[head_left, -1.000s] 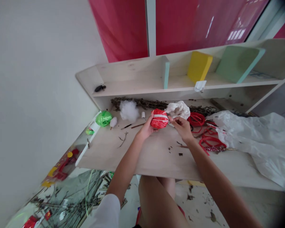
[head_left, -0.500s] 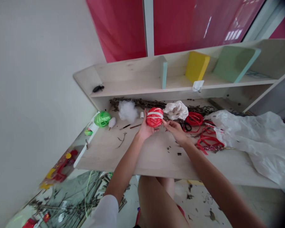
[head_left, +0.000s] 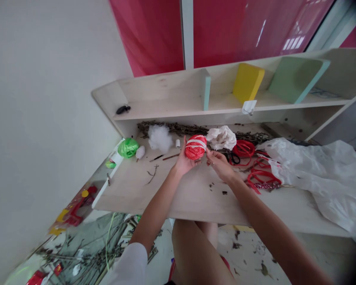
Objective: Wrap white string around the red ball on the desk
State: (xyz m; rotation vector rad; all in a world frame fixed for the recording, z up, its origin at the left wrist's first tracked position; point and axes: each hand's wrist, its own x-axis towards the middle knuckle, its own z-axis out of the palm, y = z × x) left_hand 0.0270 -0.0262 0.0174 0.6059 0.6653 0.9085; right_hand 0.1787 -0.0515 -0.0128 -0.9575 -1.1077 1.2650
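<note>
My left hand (head_left: 185, 161) cradles a red ball (head_left: 195, 148) from the left and below, thumb up along its side. The ball looks wrapped in shiny plastic ribbon, with white bands crossing its upper half. At the ball's right edge, the fingertips of my right hand (head_left: 221, 164) are pinched together; what lies between them is too small to make out. Just behind my right hand sits a crumpled white paper or cloth wad (head_left: 222, 137). Black-handled scissors (head_left: 234, 158) lie to its right, partly covered.
On the desk (head_left: 130, 194) lie a green ball (head_left: 128, 148), white fluffy stuffing (head_left: 160, 138), a small white wrapped ball on a stick (head_left: 140, 152), a white spool (head_left: 177, 143), red ribbon (head_left: 243, 149) and a clear plastic bag (head_left: 320, 170). Dry twigs (head_left: 178, 127) line the back beneath a shelf (head_left: 166, 109).
The red ball has turned slightly in my left hand, and its white bands now slant differently. My right fingers remain at its right edge, in a slightly changed pose.
</note>
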